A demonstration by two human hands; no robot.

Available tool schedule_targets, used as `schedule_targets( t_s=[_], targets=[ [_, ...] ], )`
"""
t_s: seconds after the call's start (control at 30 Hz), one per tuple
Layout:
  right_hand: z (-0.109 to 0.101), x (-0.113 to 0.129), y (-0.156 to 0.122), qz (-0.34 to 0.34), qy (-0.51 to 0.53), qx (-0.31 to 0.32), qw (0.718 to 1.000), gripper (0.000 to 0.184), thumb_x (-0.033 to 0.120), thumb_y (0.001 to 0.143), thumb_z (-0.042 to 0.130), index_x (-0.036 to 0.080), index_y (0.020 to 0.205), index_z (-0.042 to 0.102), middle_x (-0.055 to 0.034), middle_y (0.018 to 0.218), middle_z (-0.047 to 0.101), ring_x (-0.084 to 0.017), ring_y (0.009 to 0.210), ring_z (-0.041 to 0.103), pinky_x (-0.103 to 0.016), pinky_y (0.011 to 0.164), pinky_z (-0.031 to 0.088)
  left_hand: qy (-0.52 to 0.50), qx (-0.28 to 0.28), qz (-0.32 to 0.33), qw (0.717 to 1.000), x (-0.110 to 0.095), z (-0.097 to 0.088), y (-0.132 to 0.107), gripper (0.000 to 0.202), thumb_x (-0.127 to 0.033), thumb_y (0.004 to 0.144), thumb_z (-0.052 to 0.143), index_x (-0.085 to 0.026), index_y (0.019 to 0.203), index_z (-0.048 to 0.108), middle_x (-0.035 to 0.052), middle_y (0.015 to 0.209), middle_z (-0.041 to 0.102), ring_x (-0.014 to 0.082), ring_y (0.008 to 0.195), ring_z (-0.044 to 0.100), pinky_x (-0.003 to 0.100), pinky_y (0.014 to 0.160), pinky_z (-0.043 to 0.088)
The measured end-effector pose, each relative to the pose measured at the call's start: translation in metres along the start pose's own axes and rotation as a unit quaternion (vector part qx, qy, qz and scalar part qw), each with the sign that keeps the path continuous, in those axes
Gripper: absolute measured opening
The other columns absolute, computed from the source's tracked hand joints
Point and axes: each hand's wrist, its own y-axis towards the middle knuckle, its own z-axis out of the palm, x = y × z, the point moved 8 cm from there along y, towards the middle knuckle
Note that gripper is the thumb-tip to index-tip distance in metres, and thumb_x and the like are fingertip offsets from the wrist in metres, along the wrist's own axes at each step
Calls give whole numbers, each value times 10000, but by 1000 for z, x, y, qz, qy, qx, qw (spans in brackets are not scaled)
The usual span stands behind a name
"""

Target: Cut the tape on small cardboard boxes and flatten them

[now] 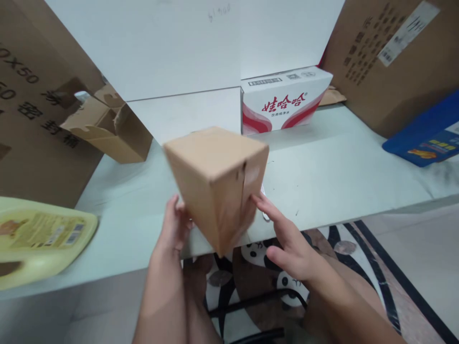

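Observation:
I hold a small brown cardboard box (214, 179) tilted on one corner over the near edge of the pale table (340, 172). My left hand (173, 229) presses against the box's left side, with its fingers curled round the lower edge. Against the box's right side rests my right hand (287, 239), fingers stretched out along the taped seam. The box looks closed, and a strip of clear tape runs down its right face.
A white carton with red print (287, 100) stands at the back, and a torn brown box (107, 126) at the left. Large brown cartons (390, 57) flank both sides. A yellow jug (39, 239) lies at the left and a blue pack (426, 134) at the right.

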Motion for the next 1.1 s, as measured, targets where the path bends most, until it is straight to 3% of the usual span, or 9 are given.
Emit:
schedule_targets(
  t_s=[0.1,0.2,0.27,0.37,0.47,0.63,0.83,0.97,1.1],
  targets=[
    [-13,3,2,-12,-56,-50,997,611,434,987,653,443,1560,443,-35,1720,372,-283,1591,371,-531,1283,373,75,141,-187,969,34,30,-26,631,-811,692,742,-184,764,754,130,690,729,260,635,716,326,560,554],
    [-28,-3,2,-3,-75,-107,991,363,380,980,658,356,1342,661,-74,1656,466,-291,1517,486,-505,1222,464,210,219,-261,916,46,33,-40,559,-723,706,803,-179,831,787,143,732,759,244,578,698,309,523,517],
    [-26,-7,3,0,-71,-89,993,239,391,967,668,303,1181,732,-100,1611,512,-308,1478,528,-517,1193,492,240,174,-173,939,31,28,-26,482,-599,682,882,-197,933,796,157,928,797,260,742,741,316,622,562],
    [-12,-13,5,15,-40,-25,999,239,461,967,659,281,1093,753,-107,1606,517,-317,1479,525,-521,1170,509,153,-10,107,982,-20,11,-4,587,-644,739,815,-285,1195,727,125,1382,682,296,1237,662,378,935,577],
    [-4,-20,6,32,10,5,999,393,618,969,594,324,1202,712,-85,1601,526,-305,1470,530,-515,1149,518,209,15,249,946,-39,26,-4,597,-644,670,859,-281,1125,723,111,1436,607,348,1497,430,486,1209,396],
    [-34,-54,5,204,-183,-112,955,412,525,996,523,273,1292,662,-101,1102,698,-239,903,684,-419,832,582,145,11,235,961,-33,32,-5,463,-593,728,801,-275,1055,722,91,1214,652,312,1251,585,437,1117,456],
    [-20,-79,5,335,-425,100,835,349,306,915,569,246,1225,716,-125,1006,672,-272,847,620,-329,591,349,118,5,239,964,-31,39,-6,460,-573,704,822,-259,1020,707,84,1199,645,301,1237,581,396,1071,479],
    [-43,-72,4,332,-293,-40,896,288,228,897,475,234,1076,700,-53,812,654,-213,709,573,-339,635,394,115,-1,244,963,-34,40,-9,490,-588,697,838,-239,1012,702,85,1162,629,287,1201,593,382,1092,463],
    [-75,-25,-2,142,-85,-235,958,103,346,888,630,295,975,651,20,699,543,-152,575,482,-335,575,396,122,5,254,959,-35,42,-12,534,-635,700,839,-233,1026,709,89,1165,634,302,1218,596,411,1130,444]
  ],
)
